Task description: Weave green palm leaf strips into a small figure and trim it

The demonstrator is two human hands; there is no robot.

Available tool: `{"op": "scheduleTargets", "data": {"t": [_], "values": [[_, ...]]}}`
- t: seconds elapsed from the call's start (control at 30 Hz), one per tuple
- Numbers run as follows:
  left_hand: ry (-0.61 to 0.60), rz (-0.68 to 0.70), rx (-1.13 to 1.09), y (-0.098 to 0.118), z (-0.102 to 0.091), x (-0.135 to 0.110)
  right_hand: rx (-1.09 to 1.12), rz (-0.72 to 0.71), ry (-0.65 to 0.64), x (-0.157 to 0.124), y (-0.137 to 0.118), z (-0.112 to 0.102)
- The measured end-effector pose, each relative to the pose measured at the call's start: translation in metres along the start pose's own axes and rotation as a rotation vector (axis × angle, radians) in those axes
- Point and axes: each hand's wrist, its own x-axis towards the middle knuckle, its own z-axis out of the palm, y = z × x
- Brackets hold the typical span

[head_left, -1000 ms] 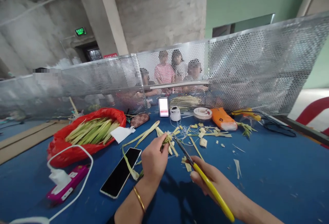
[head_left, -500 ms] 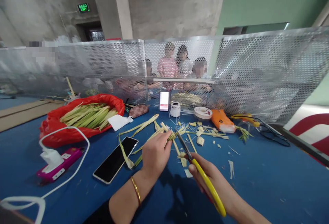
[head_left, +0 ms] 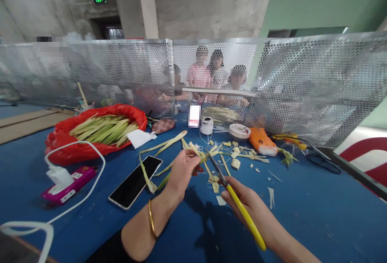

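My left hand (head_left: 184, 168), a gold bangle on its wrist, is closed with thumb and fingers pinched on a small bundle of pale green leaf strips (head_left: 203, 157). Loose ends of the bundle stick out beyond the fingertips; part of it is hidden behind them. In my right hand (head_left: 242, 198) is a pair of scissors (head_left: 242, 210) with yellow handles. Its metal blades point up and left, their tips close to the bundle. Leaf scraps (head_left: 235, 163) lie scattered on the blue table around both hands, and long strips (head_left: 165, 144) lie left of the bundle.
A red plastic bag (head_left: 60, 134) full of leaf strips stands at the left. Nearer are a phone (head_left: 136, 182) and a purple power strip (head_left: 69, 184) with a white cable. Thread (head_left: 207, 127), a tape roll (head_left: 240, 131) and an orange packet (head_left: 262, 141) line the perforated metal screen (head_left: 127, 69).
My left hand has shifted slightly left and its fingers have loosened and spread a little at the bundle. The scissors stay in nearly the same place. The camera view has tilted slightly.
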Motion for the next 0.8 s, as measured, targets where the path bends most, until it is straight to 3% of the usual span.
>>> {"op": "scheduleTargets", "data": {"t": [0.07, 0.17, 0.4, 0.8], "values": [[-0.093, -0.171, -0.085, 0.002, -0.002, 0.001, -0.116, -0.021, 0.028, -0.001, 0.000, -0.002], [-0.132, -0.258, -0.153, 0.002, -0.003, 0.003, -0.195, -0.021, 0.017, -0.002, -0.001, -0.008], [-0.127, -0.298, -0.204, -0.004, 0.001, 0.002, -0.205, -0.071, -0.020, -0.004, -0.001, -0.024], [-0.092, -0.227, -0.198, -0.009, 0.005, 0.007, -0.268, -0.112, -0.076, -0.006, 0.004, -0.027]]}}
